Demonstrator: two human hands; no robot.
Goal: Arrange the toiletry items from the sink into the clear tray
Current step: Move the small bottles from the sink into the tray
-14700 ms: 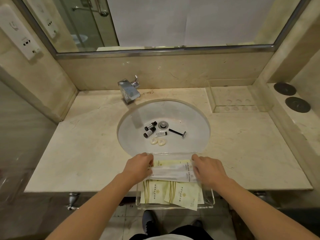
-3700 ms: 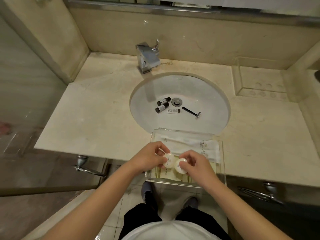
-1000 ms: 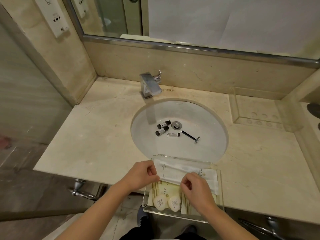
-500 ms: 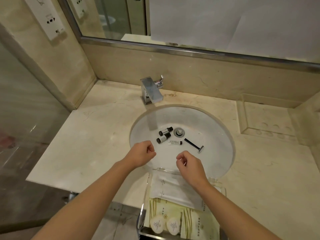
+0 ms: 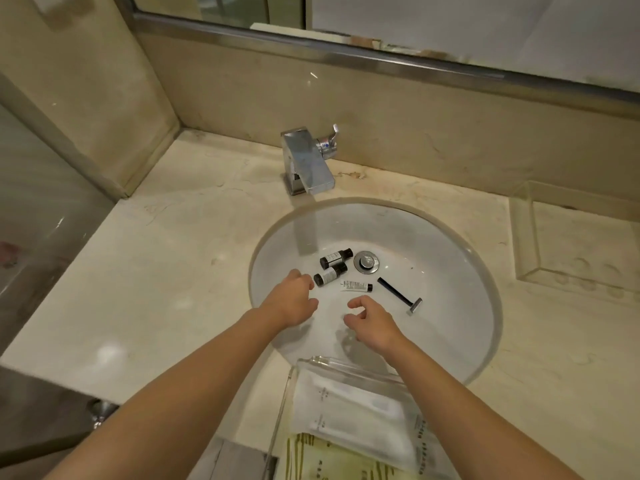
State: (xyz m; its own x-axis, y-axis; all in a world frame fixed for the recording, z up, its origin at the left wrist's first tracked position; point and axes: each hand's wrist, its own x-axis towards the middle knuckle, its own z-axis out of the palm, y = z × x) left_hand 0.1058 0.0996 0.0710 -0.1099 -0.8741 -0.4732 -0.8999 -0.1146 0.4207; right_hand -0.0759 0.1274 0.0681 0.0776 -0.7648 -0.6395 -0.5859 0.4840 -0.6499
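In the white sink (image 5: 450, 271) lie two small dark bottles (image 5: 335, 258) (image 5: 329, 275), a small white tube (image 5: 356, 286) and a black razor (image 5: 399, 294), all close to the drain (image 5: 366, 262). My left hand (image 5: 292, 299) hovers just left of the nearer bottle, fingers curled and apart, holding nothing. My right hand (image 5: 372, 322) is empty and loosely open just below the tube. The clear tray (image 5: 313, 362) sits at the counter's front edge, holding white and yellow-striped sachets (image 5: 349, 414).
A chrome faucet (image 5: 306, 162) stands behind the sink. A second clear tray (image 5: 575, 237) sits at the far right of the marble counter (image 5: 166, 271). A mirror runs along the back wall, a glass panel stands at left.
Both hands have left the tray and reached forward into the sink, now close to the bottles and the tube. The view has tilted forward, so only the tray's far end shows.
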